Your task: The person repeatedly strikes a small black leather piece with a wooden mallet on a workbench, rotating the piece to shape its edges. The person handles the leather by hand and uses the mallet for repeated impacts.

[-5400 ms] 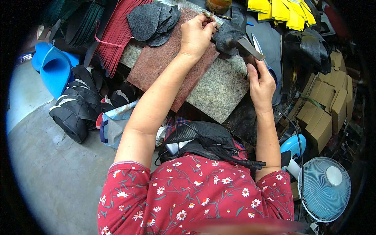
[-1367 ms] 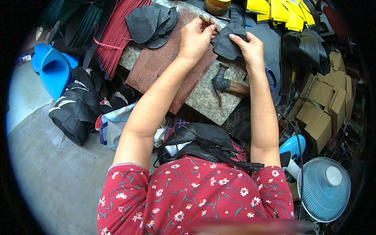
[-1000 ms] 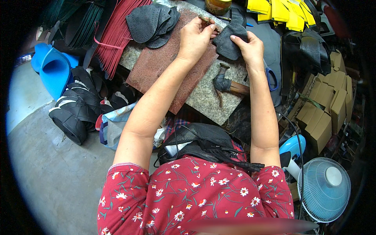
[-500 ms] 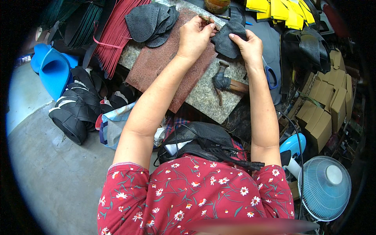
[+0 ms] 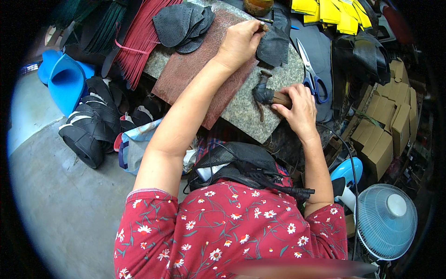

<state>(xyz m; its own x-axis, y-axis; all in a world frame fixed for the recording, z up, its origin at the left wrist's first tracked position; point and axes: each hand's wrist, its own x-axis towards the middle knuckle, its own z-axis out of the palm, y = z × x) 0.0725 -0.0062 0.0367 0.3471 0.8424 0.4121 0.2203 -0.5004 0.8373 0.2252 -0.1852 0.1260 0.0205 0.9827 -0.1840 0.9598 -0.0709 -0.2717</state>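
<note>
My left hand (image 5: pixel 241 44) is closed in a pinch on a small brownish, stick-like thing (image 5: pixel 264 28), mostly hidden by the fingers. Its tip end stands over the upper edge of a black leather piece (image 5: pixel 274 49), which lies on the grey stone slab (image 5: pixel 246 111). Lower down, my right hand (image 5: pixel 299 109) has its fingers round the wooden handle of a hammer (image 5: pixel 264 94) that rests on the slab, its neck wrapped in dark tape. A reddish-brown board (image 5: pixel 195 83) lies under my left forearm. On its far end sits a stack of black leather pieces (image 5: pixel 179 25).
Blue-handled scissors (image 5: pixel 311 74) lie right of the slab on dark material. Farther right are yellow pieces (image 5: pixel 337 16), cardboard boxes (image 5: pixel 383 116) and a blue fan (image 5: pixel 388 221). Red strips (image 5: pixel 144 42), blue sheets (image 5: pixel 67 83) and black shoes (image 5: pixel 86 135) are at the left.
My right hand has let go of the leather piece and moved down onto the hammer handle. The leather now lies on the slab, and my left hand has shifted right to its edge.
</note>
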